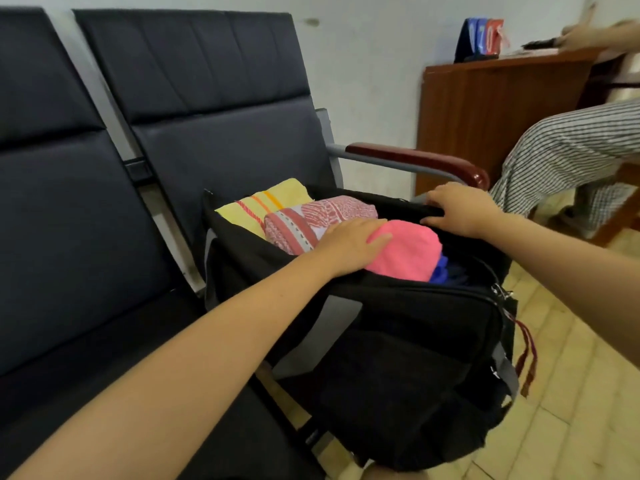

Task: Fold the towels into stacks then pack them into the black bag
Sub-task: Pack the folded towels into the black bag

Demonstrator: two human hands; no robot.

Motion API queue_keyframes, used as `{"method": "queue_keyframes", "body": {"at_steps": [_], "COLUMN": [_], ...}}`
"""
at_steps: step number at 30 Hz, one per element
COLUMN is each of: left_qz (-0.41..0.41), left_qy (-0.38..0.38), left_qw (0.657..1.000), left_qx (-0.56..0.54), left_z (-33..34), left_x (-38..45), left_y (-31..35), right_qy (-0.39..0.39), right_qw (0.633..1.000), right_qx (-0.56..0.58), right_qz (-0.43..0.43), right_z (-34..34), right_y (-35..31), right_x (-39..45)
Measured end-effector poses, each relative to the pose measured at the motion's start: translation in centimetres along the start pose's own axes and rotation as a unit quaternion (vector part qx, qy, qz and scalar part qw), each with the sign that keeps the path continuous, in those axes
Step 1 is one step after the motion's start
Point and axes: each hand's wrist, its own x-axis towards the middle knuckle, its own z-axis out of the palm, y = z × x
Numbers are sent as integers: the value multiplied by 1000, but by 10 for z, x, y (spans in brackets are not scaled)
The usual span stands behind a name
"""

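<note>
The black bag (408, 355) stands open on the seat of a black chair, its zip mouth facing up. Inside lie a folded yellow striped towel (256, 206) at the far left, a red-and-white patterned towel (311, 220) beside it, a pink towel (408, 251) nearer the middle and a bit of blue cloth (440, 271) at the right. My left hand (349, 244) lies flat with straight fingers on the pink and patterned towels. My right hand (460, 207) grips the bag's far rim, fingers curled over the edge.
A row of black padded chairs (104, 202) runs to the left, with a red-brown armrest (415, 159) just behind the bag. A wooden desk (485, 109) stands at the back right. A person in striped trousers (571, 157) sits at the right, over a tiled floor (571, 410).
</note>
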Motion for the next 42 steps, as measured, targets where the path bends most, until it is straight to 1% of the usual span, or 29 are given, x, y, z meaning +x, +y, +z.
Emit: {"method": "queue_keyframes", "body": {"at_steps": [3, 6, 8, 10, 11, 12, 13, 14, 15, 16, 17, 18, 19, 20, 21, 23, 25, 27, 28, 29, 30, 31, 32, 33, 34, 36, 38, 40, 42], "left_qz": [-6, -30, -40, -52, -58, -85, -131, -174, -187, -184, -170, -153, -137, -126, -119, -127, -163, -204, -224, -241, -245, -229, -201, -182, -183, -220, -244, -225, -198], "left_qy": [11, 7, 11, 10, 8, 7, 18, 47, 87, 128, 158, 182, 201, 217, 231, 259, 262, 228, 208, 199, 203, 220, 244, 266, 285, 303, 250, 180, 153], "left_qw": [1000, 999, 999, 999, 997, 988, 948, 857, 741, 627, 538, 477, 439, 423, 423, 447, 504, 601, 658, 732, 817, 889, 928, 942, 940, 927, 936, 955, 961], "left_qx": [-18, -12, -5, -10, -42, -129, -291, -483, -639, -746, -810, -846, -865, -871, -868, -847, -807, -739, -688, -605, -481, -330, -195, -99, -35, 27, 35, 78, 118], "left_z": [2, 5, 10, 13, 13, 10, 4, -4, -14, -23, -33, -41, -51, -60, -70, -90, -105, -111, -110, -107, -104, -101, -100, -100, -101, -101, -99, -92, -87], "left_x": [-3, 1, 3, 5, 8, 9, 13, 16, 19, 20, 22, 23, 22, 24, 24, 29, 31, 27, 22, 16, 9, 1, -8, -19, -29, -46, -58, -65, -65], "left_y": [-5, -7, -9, -11, -7, -5, 2, 9, 14, 17, 18, 17, 16, 13, 9, -3, -18, -31, -35, -41, -49, -59, -71, -81, -91, -112, -130, -140, -143], "right_qy": [-28, -20, -2, -20, -41, -66, -79, -87, -92, -93, -93, -94, -97, -100, -100, -97, -90, -77, -71, -65, -60, -52, -40, -23, -3, 27, 31, 31, 45], "right_qw": [999, 982, 945, 906, 900, 901, 906, 910, 913, 915, 916, 916, 913, 913, 916, 931, 943, 959, 967, 974, 978, 983, 987, 993, 997, 999, 997, 991, 986], "right_qx": [30, 176, 305, 398, 410, 407, 395, 385, 378, 374, 372, 374, 379, 379, 373, 341, 314, 269, 240, 215, 195, 177, 153, 120, 82, 9, -63, -122, -153], "right_qz": [10, 69, 116, 142, 142, 136, 133, 128, 123, 118, 115, 114, 115, 113, 107, 88, 70, 51, 43, 38, 33, 25, 14, 1, -13, -27, -30, -37, -44], "right_z": [-8, -45, -78, -99, -106, -106, -106, -104, -103, -102, -103, -102, -103, -104, -105, -106, -101, -91, -84, -77, -70, -64, -58, -52, -46, -35, -24, -14, -11], "right_y": [-2, -1, 1, 0, -1, -6, -8, -12, -15, -18, -20, -20, -20, -20, -20, -20, -22, -30, -37, -45, -55, -67, -79, -92, -104, -123, -138, -148, -153], "right_x": [7, 23, 25, 20, 13, 10, 4, -1, -5, -7, -10, -11, -11, -11, -11, -10, -7, 1, 7, 14, 22, 30, 38, 46, 55, 71, 87, 102, 114]}}
